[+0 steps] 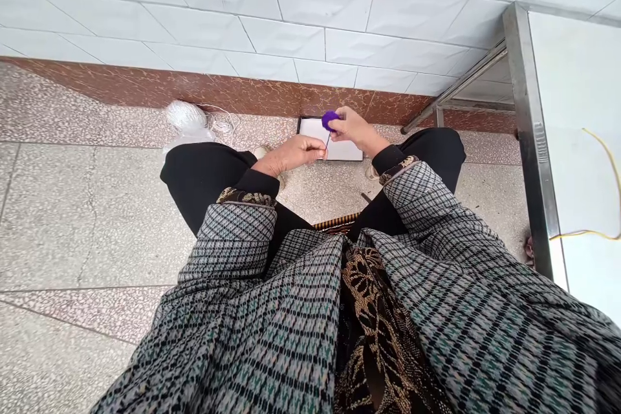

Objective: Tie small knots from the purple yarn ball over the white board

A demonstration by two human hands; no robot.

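Note:
A small, fuzzy purple yarn ball (330,119) is gripped in the fingers of my right hand (350,126). From it a short dark purple strand (328,138) runs down to my left hand (298,153), whose thumb and forefinger are pinched on its end. Both hands are held in front of me, between my knees. Beneath them a shallow white tray (345,151) with a dark edge lies on the floor, partly covered by my hands.
A white ball of cord (187,118) in clear plastic sits on the floor by the wall, loose cord (226,123) beside it. At right stands a metal-framed table (538,142) with a yellow strand (612,168) on its white top. A tiled wall (291,39) rises ahead.

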